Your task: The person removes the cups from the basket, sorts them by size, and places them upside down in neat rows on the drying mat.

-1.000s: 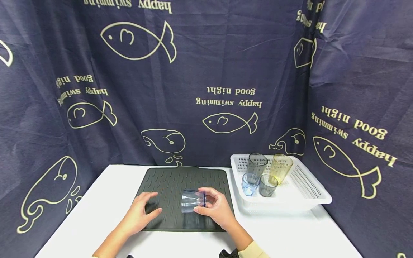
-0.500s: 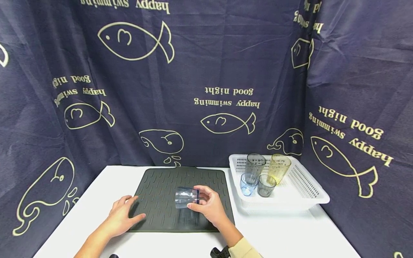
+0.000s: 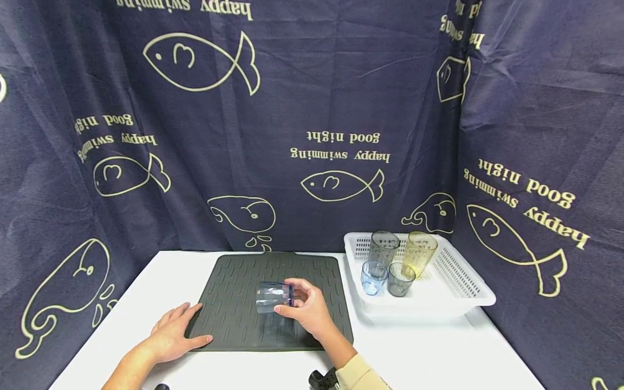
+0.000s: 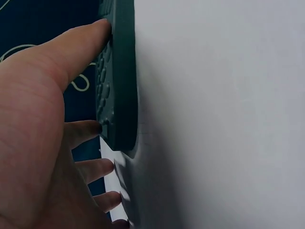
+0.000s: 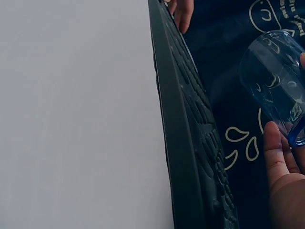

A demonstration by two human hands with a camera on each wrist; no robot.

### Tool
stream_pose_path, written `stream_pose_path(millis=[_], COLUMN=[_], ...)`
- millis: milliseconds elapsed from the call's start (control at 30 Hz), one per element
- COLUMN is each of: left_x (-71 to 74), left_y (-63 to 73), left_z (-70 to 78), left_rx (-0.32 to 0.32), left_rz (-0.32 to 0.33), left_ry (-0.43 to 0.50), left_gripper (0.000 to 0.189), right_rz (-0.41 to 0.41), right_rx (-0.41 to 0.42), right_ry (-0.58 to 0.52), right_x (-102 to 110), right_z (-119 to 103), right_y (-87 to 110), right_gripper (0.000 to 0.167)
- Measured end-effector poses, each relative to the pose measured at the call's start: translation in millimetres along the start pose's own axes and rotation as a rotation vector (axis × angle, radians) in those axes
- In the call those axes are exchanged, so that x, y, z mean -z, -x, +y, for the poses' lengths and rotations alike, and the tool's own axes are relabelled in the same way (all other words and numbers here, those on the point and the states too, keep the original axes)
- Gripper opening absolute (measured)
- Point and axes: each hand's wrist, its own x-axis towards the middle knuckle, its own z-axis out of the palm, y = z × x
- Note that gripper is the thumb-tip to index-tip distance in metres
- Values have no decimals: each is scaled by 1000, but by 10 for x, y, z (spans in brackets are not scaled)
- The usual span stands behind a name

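Observation:
My right hand (image 3: 308, 307) grips a clear bluish drinking glass (image 3: 272, 297) by its base end, thumb on the near side and fingers behind. The glass lies sideways in the air above the dark drying mat (image 3: 234, 303), its mouth end toward the left; the right wrist view shows the glass (image 5: 271, 71) apart from the mat. My left hand (image 3: 170, 335) rests at the mat's near left corner with spread fingers. In the left wrist view the thumb (image 4: 81, 45) and index fingertip touch the mat's edge (image 4: 125, 86), while the other fingertips reach the white table.
At the right stands a white perforated plastic basket (image 3: 460, 303). Inside it are a tall grey glass (image 3: 383, 247), a tall yellow glass (image 3: 420, 252), a small blue glass (image 3: 374, 279) and a small grey glass (image 3: 401, 280). A dark fish-print curtain (image 3: 273, 135) encloses the white table (image 3: 419, 357).
My left hand has moved left and down from above the mat to its near left corner. The right hand has carried the glass a little to the left.

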Motion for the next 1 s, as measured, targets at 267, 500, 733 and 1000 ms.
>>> stream_pose_path(millis=[267, 500, 733, 1000], left_x=[34, 27, 31, 27], left_y=[23, 29, 26, 11], left_z=[22, 22, 23, 5], left_rx=[19, 24, 29, 57], left_rz=[-42, -50, -62, -106], left_ry=[-28, -54, -77, -60], left_gripper=[97, 100, 101, 104], right_rz=[6, 1, -13, -19], right_rx=[16, 21, 31, 49], right_ry=[29, 94, 175, 262], right_x=[-58, -105, -175, -292], right_z=[32, 16, -12, -18], right_y=[-23, -50, -108, -225], right_gripper=[67, 66, 63, 62])
